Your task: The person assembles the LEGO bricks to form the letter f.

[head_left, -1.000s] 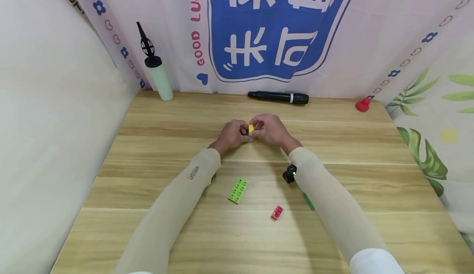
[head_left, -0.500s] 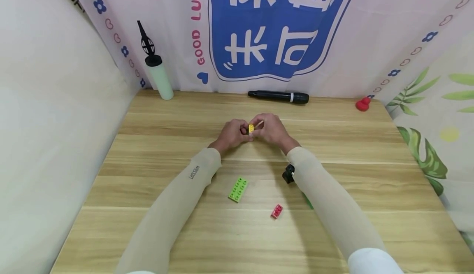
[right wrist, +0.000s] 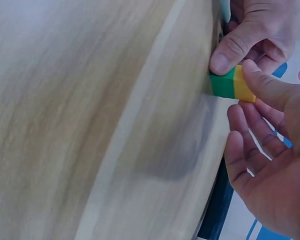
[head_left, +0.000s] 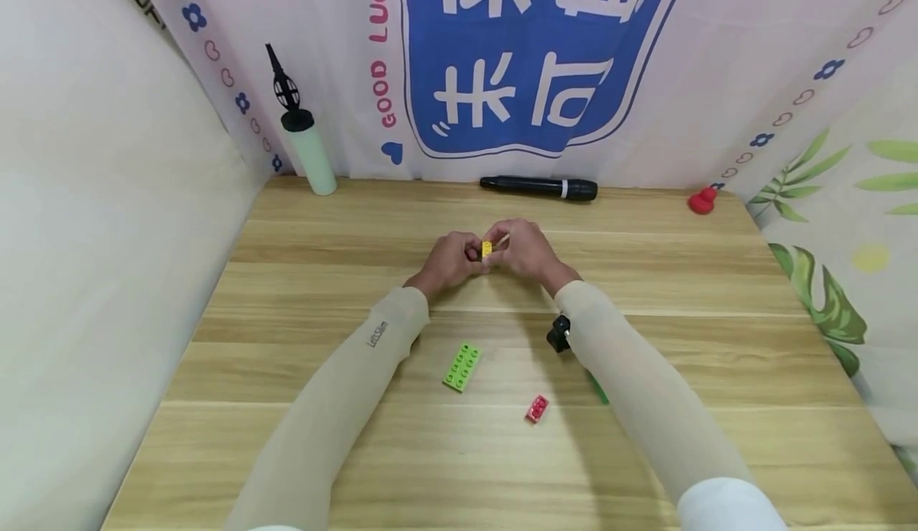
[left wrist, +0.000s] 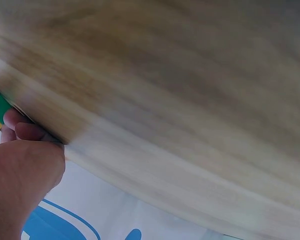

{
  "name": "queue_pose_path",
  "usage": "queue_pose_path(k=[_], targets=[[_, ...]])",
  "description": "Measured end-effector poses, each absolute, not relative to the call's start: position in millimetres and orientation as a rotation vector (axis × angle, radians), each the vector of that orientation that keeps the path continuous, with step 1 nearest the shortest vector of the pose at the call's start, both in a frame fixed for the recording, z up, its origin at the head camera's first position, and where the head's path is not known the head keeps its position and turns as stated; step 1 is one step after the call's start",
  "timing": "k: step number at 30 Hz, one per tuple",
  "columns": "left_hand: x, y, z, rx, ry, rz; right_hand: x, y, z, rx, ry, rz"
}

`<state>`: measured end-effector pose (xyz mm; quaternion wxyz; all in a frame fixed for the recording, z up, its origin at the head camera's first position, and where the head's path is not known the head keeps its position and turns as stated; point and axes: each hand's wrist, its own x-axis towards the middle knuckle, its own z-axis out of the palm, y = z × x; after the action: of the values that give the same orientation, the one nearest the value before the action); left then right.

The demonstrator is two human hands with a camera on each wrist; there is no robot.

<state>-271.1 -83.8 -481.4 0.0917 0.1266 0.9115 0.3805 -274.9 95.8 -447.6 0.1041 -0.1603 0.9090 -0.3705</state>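
Near the far middle of the table, both hands meet over two small toy building bricks. In the right wrist view, a yellow brick (right wrist: pixel 244 90) sits against a green brick (right wrist: pixel 222 85), face to face. My right hand (head_left: pixel 527 250) pinches the yellow one between thumb and fingers, its other fingers loosely bent. The left hand (head_left: pixel 448 260) grips the green one, thumb pressed on its side and fingers curled. From the head view only the yellow brick shows between the fingertips. A bit of the green brick (left wrist: pixel 2 107) appears at the left wrist view's edge.
A lime-green studded brick (head_left: pixel 462 367) and a red brick (head_left: pixel 536 409) lie nearer on the wooden table. Another green piece (head_left: pixel 598 388) is partly hidden by the right sleeve. Along the back are a hand pump (head_left: pixel 311 152), a black microphone (head_left: pixel 541 188) and a small red object (head_left: pixel 703 201).
Both hands stay in place around the bricks. The sliver of green seen below the yellow brick a second ago is now out of sight in the head view.
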Motion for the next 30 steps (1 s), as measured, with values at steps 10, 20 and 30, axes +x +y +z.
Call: queue_pose_path(k=[10, 20, 30], targets=[[-271, -85, -483, 0.383, 2.692, 1.154, -262, 101, -417, -0.582, 2.725, -0.932], [-272, -87, -481, 0.415, 2.726, 1.119, -205, 104, -407, -1.114, 2.461, -0.867], [-270, -84, -481, 0.387, 2.721, 1.118, -174, 81, -432, -1.305, 2.168, -0.644]])
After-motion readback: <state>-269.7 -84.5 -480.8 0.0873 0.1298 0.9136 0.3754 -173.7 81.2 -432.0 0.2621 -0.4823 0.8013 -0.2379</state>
